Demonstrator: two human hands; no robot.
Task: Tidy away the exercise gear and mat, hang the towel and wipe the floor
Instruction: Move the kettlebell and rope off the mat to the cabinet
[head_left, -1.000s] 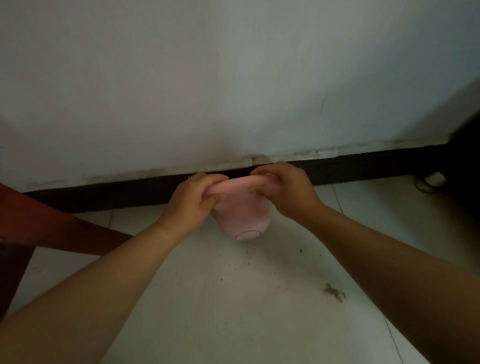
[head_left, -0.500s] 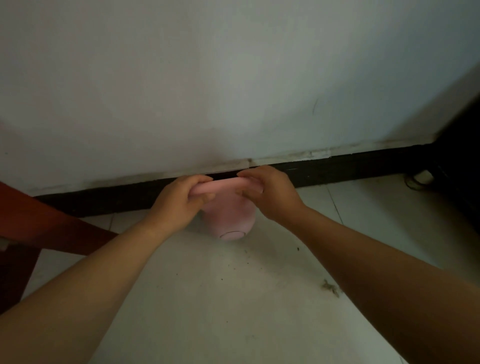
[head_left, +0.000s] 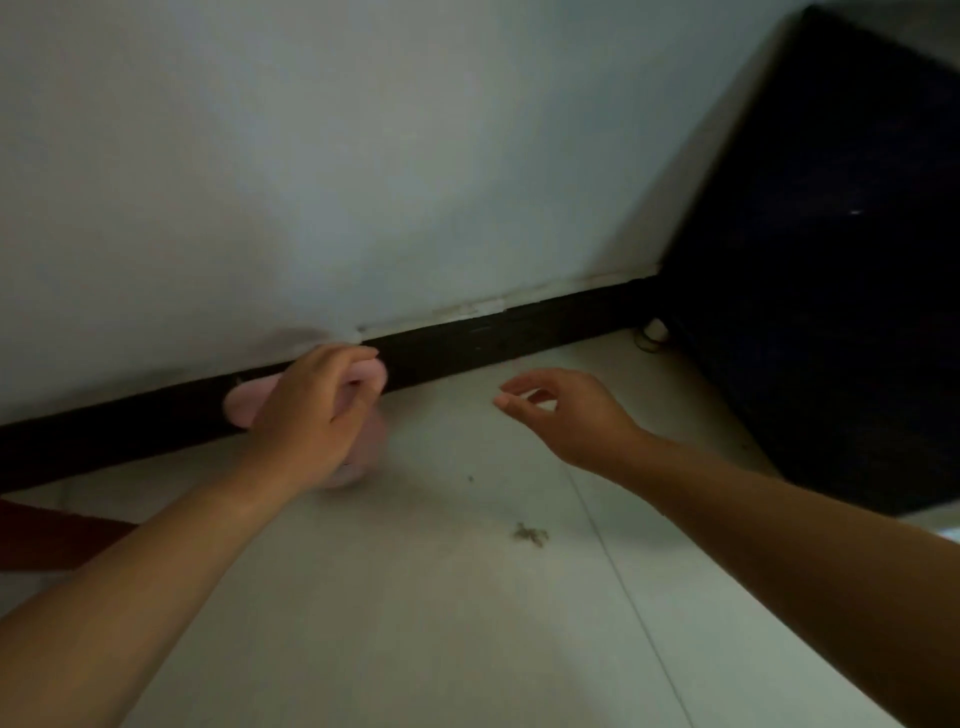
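Observation:
A pink kettlebell stands on the pale tiled floor right against the black skirting board. My left hand is wrapped over its pink handle and hides most of the body. My right hand hovers to the right of the kettlebell, apart from it, fingers loosely curled and holding nothing.
A white wall rises behind the skirting. A large dark object fills the right corner, with a cable at its foot. A reddish-brown piece of furniture sits at the left edge. A clump of debris lies on the floor.
My right hand has let go of the kettlebell handle and moved away to the right. My left hand stays on the handle. The view has swung toward the right corner.

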